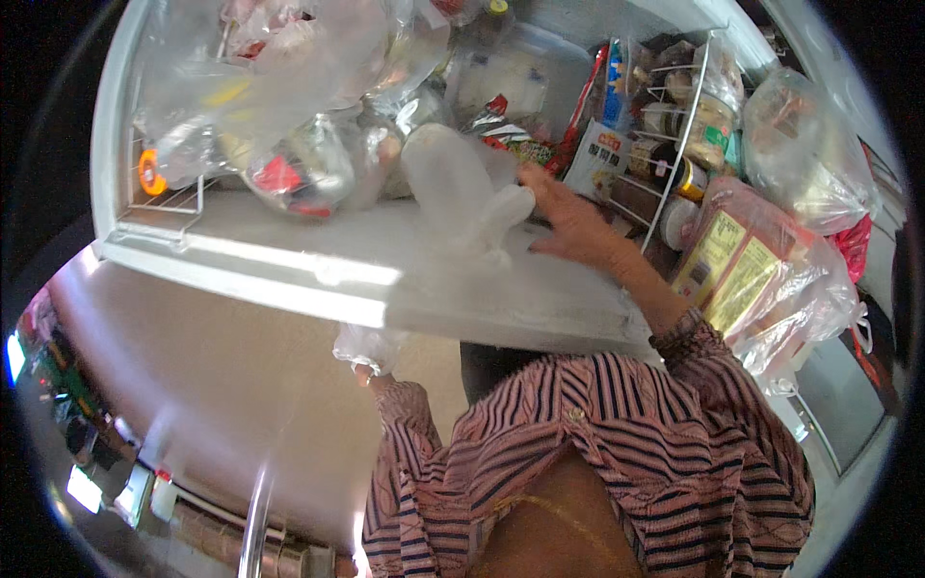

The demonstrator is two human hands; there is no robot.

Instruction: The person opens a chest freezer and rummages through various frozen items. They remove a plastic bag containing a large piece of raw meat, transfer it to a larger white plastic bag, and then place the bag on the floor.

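My right hand (578, 224) reaches into an open chest-like cabinet, fingers spread, beside a translucent plastic bag (452, 188) with whitish contents that cannot be made out. Its fingertips are at the bag's right edge; whether they grip it cannot be told. My left hand (368, 376) is low, outside the cabinet's front edge (282, 289), closed on a white plastic bag (368, 347). Shiny food packets (527, 144) and a white printed packet (596, 160) lie beyond my right hand.
Filled plastic bags (303, 166) crowd the cabinet's left side. A white wire basket (170, 209) stands at far left. Right, a wire divider (676, 162) borders jars (708, 130). Bagged boxes (751, 260) and a knotted bag (809, 152) rest at the right edge.
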